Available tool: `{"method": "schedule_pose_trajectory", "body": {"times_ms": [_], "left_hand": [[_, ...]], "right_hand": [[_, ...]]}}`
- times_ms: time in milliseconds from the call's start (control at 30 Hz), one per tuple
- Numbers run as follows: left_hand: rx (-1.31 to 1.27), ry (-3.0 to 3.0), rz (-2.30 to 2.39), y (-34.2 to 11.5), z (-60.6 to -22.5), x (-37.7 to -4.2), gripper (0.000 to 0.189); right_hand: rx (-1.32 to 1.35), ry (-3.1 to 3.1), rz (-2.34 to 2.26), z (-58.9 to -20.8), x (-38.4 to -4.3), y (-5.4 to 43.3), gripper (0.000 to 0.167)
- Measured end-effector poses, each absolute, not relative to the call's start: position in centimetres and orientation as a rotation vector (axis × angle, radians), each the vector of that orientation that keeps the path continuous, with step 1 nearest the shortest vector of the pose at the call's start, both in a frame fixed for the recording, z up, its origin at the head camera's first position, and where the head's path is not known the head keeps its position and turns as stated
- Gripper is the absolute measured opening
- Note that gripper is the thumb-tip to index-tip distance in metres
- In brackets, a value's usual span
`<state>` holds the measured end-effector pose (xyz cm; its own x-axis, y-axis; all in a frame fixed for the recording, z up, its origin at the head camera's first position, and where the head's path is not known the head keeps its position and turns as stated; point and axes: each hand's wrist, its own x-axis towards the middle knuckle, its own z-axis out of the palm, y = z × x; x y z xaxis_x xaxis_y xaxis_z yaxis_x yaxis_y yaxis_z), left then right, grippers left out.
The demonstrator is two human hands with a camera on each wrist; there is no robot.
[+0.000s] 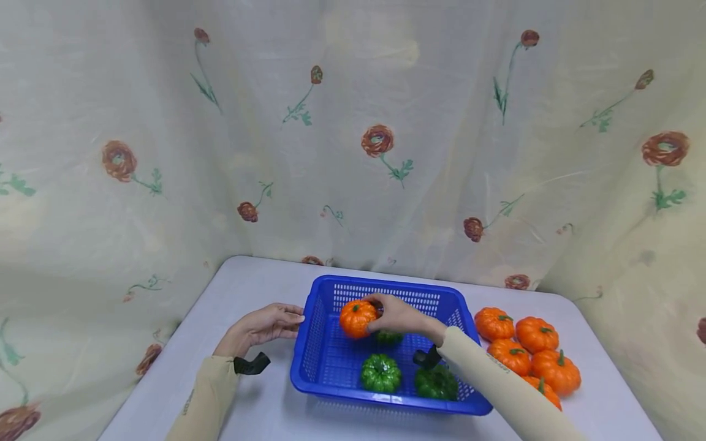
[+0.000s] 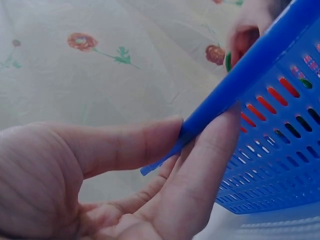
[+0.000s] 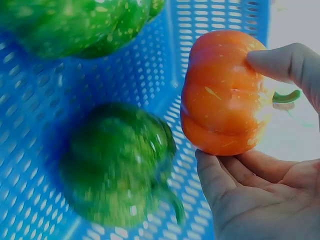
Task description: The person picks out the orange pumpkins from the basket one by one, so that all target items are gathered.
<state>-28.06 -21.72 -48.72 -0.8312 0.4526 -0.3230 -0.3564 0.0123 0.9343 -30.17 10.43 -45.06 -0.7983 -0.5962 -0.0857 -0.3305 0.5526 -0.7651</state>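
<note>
My right hand (image 1: 399, 315) grips a small orange pumpkin (image 1: 357, 319) by its sides, thumb and fingers on opposite faces, over the inside of a blue plastic basket (image 1: 342, 392). In the right wrist view the orange pumpkin (image 3: 225, 95) has a green stem pointing toward the palm. My left hand (image 1: 269, 324) pinches the basket's left rim; the left wrist view has the thumb and fingers (image 2: 205, 165) on either side of that rim. Several green pumpkins lie in the basket, among them a bright one (image 1: 380, 373) at the front and a darker one (image 1: 437, 383) partly under the right wrist.
Several orange pumpkins (image 1: 536, 334) sit in a group on the white table (image 1: 259, 275), right of the basket; the right forearm covers part of the nearest one. A flower-patterned curtain (image 1: 353, 233) hangs behind the table and along both sides.
</note>
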Motion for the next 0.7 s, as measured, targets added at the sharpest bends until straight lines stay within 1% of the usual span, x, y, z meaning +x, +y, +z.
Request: {"method": "schedule_pose_trajectory", "body": {"times_ms": [300, 500, 700], "left_hand": [[0.083, 1.742, 1.869, -21.9, -48.6, -27.6, 0.036], [0.108, 1.723, 1.88, -21.9, -48.6, -27.7, 0.033], [0.11, 1.707, 1.88, -21.7, -48.5, -27.8, 0.031]], "right_hand": [[-0.776, 2.524, -1.119, -43.1, -28.4, 16.5, 0.066], [-0.644, 2.554, -1.2, -42.1, -26.8, 20.8, 0.068], [-0.466, 2.6, -1.24, -41.8, -24.3, 25.3, 0.071]]}}
